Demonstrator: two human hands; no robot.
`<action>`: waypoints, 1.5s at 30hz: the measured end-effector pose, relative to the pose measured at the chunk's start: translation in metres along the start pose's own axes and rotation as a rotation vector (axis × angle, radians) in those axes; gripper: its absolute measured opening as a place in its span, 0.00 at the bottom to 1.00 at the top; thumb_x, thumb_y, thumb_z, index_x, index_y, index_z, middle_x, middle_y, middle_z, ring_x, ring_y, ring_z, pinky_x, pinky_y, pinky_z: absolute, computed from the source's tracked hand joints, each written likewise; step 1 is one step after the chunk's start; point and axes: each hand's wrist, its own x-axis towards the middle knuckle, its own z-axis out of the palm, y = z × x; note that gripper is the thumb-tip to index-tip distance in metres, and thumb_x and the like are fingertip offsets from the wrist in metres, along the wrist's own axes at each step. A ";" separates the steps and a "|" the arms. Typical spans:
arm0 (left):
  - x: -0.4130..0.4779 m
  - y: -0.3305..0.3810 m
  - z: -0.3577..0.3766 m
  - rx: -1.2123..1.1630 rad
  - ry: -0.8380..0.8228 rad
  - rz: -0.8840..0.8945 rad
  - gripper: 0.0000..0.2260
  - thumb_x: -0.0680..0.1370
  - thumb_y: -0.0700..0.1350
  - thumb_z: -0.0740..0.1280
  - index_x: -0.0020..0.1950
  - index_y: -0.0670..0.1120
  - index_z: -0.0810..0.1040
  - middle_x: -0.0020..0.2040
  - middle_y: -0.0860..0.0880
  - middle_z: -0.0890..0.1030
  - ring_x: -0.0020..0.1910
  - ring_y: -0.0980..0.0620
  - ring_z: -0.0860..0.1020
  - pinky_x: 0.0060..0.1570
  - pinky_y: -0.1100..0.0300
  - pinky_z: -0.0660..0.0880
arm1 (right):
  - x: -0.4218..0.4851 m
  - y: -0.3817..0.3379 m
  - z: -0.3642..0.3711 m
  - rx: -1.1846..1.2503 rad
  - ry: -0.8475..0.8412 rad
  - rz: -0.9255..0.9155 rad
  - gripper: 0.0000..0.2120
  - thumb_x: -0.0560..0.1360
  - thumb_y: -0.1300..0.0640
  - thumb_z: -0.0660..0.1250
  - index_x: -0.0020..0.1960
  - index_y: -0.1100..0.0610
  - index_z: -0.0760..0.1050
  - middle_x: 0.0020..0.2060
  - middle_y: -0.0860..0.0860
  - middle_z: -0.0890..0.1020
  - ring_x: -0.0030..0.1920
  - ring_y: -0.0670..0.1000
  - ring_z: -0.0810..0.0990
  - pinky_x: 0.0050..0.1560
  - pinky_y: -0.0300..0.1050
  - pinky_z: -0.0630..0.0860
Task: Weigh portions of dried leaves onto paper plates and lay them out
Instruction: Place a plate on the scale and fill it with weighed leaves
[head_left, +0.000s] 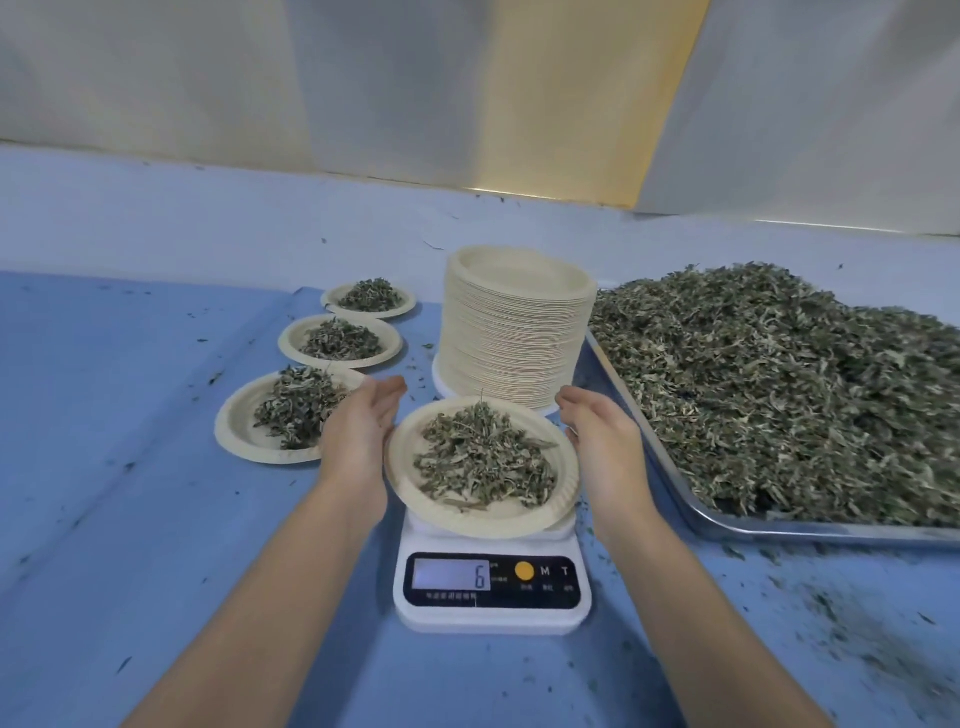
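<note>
Round pulp-paper plate (470, 526), fluted rim, sits tilted over the white plastic scale (492, 618). Crinkled dried leaves (483, 462) are heaped in it. Display reads 6; small labels illegible. Left grip (358, 436) released: fingers straight, palm at the plate's rim. Right grip (602, 447) lightly bent at the opposite rim; grasping or not, cannot tell. Tall ribbed plate stack (514, 332) behind. Steel tray (779, 528), cut off at right, holds a leaf heap (779, 389). Three filled plates (291, 339) in a row at left, on the blue tabletop (130, 467).

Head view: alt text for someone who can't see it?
A left hand and right hand flank a tilted plate of dried leaves over a scale reading 6. Three filled plates lie left, a plate stack behind, a leaf tray right.
</note>
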 end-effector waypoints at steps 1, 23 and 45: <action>0.000 -0.001 0.001 0.003 -0.011 -0.015 0.14 0.83 0.47 0.53 0.59 0.44 0.76 0.64 0.47 0.77 0.66 0.52 0.72 0.69 0.55 0.64 | -0.001 0.000 0.000 -0.001 -0.007 0.009 0.13 0.78 0.59 0.61 0.60 0.53 0.78 0.52 0.43 0.80 0.56 0.46 0.78 0.62 0.47 0.73; 0.008 0.036 -0.042 0.160 0.020 -0.009 0.14 0.77 0.29 0.60 0.58 0.41 0.77 0.57 0.45 0.81 0.58 0.45 0.78 0.63 0.46 0.71 | -0.004 -0.017 0.026 -0.197 -0.190 0.091 0.16 0.71 0.65 0.71 0.58 0.59 0.80 0.48 0.51 0.82 0.54 0.54 0.80 0.60 0.52 0.76; -0.002 0.103 -0.059 0.313 0.129 0.359 0.10 0.78 0.37 0.61 0.51 0.48 0.80 0.48 0.52 0.78 0.44 0.63 0.72 0.42 0.68 0.68 | -0.064 -0.009 0.153 -0.636 -0.596 -0.025 0.07 0.70 0.58 0.70 0.48 0.56 0.81 0.42 0.50 0.79 0.33 0.43 0.73 0.24 0.29 0.65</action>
